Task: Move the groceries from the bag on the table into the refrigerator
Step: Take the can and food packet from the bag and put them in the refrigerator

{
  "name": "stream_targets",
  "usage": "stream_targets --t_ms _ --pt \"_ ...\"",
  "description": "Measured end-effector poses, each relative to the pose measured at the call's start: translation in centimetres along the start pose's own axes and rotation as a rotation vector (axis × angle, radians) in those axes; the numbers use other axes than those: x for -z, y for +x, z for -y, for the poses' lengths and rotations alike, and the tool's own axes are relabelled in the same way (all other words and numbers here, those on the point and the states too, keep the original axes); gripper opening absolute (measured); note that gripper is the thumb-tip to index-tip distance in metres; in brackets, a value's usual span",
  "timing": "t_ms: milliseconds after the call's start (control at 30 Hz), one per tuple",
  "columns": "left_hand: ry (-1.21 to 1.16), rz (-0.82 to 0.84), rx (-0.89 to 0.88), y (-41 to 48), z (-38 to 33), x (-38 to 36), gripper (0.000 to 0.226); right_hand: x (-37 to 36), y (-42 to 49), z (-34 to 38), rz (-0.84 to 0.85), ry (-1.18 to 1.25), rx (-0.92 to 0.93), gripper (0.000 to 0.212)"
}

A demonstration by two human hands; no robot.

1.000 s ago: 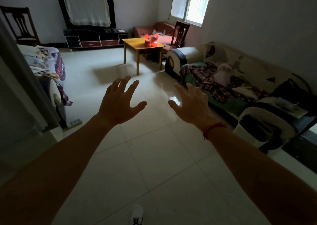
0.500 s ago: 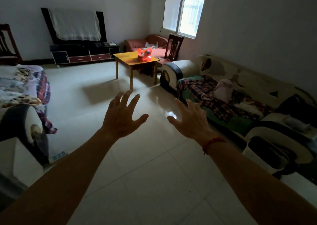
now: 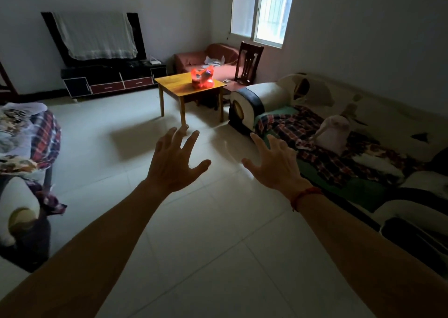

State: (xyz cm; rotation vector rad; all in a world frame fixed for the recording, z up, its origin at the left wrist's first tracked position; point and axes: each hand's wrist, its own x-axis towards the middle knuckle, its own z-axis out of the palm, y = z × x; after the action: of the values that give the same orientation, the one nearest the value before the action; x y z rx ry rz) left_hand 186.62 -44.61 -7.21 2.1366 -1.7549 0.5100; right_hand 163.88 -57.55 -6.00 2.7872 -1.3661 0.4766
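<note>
- Left hand (image 3: 173, 165): held out over the floor, back toward the camera, fingers (image 3: 191, 139) straight and spread apart, thumb out to the side. It holds nothing.
- Right hand (image 3: 274, 167): held out beside the left at about the same height, fingers (image 3: 258, 142) straight and spread apart. It holds nothing. A red cord bracelet (image 3: 305, 195) sits on the wrist.
- Bag (image 3: 202, 77): translucent red-orange plastic, standing on the far right part of the table (image 3: 174, 86), well apart from both hands. Dark shapes show through the plastic. The contents cannot be identified, and any print is too small to read.
- Table: small, yellow wood, four legs, standing across the room beyond the hands.
- Markings: every surface in view is too dim or too distant for writing to be read.
- Floor (image 3: 218, 233): pale glossy tiles lie between the hands and the table.
- Sofa (image 3: 266, 97): runs along the right wall, its near arm just right of the table. A plaid cover (image 3: 315, 143) and a pale bundle (image 3: 334, 133) lie on the seat.
- Wooden chair (image 3: 249, 63): stands behind the table, below the window (image 3: 266, 9).
- Red armchair (image 3: 218, 53): in the far corner, with pale items on its seat.
- Television (image 3: 94, 35): draped with a white cloth, standing on a dark low cabinet (image 3: 114, 77) against the far wall.
- Second sofa (image 3: 24, 136): at the left edge, piled with patterned blankets.
</note>
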Motion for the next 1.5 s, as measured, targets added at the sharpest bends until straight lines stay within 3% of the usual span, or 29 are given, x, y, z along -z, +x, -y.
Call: stream_targets --t_ms 467,1000,1500 --pt "0.004 0.013 0.032 22.4 5.6 -11.3 0.079 -6.6 24.9 -6.3 0.073 0.004 0.042 0.077" --pt "0.007 0.038 0.047 48.9 22.1 -26.8 0.08 -18.7 57.4 -7.3 0.113 -0.011 0.033 0.073" --pt "-0.026 0.103 0.078 72.4 29.6 -43.0 0.081 -28.6 85.3 -14.6 0.111 -0.056 0.097 0.076"
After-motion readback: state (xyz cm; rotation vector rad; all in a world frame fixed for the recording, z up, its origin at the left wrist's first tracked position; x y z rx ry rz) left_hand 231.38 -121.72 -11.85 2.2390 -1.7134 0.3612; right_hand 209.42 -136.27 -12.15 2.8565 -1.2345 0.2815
